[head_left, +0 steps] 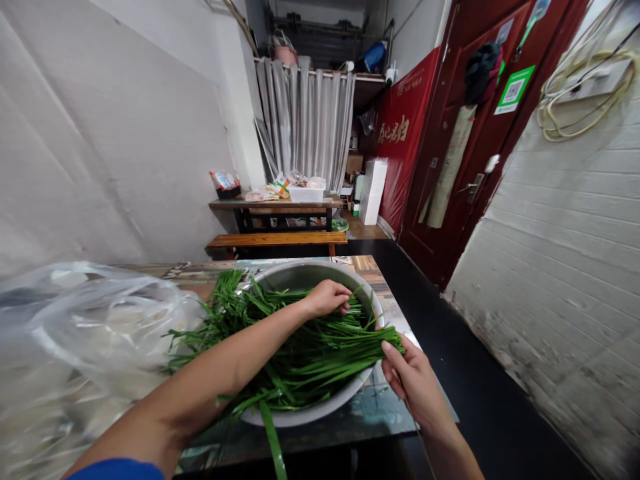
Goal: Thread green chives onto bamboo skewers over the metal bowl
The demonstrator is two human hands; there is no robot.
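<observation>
A wide metal basin stands on the table and is heaped with long green chives. My left hand reaches across the basin and closes on a few chive stalks near its far side. My right hand sits at the basin's right rim and pinches the cut ends of a chive bunch that lies across the rim. Some leaves spill over the basin's left and front edges.
A crumpled clear plastic bag lies on the table at the left. Beyond stand a wooden bench and a second table with bags and a white tub. A dark aisle and a red door run along the right.
</observation>
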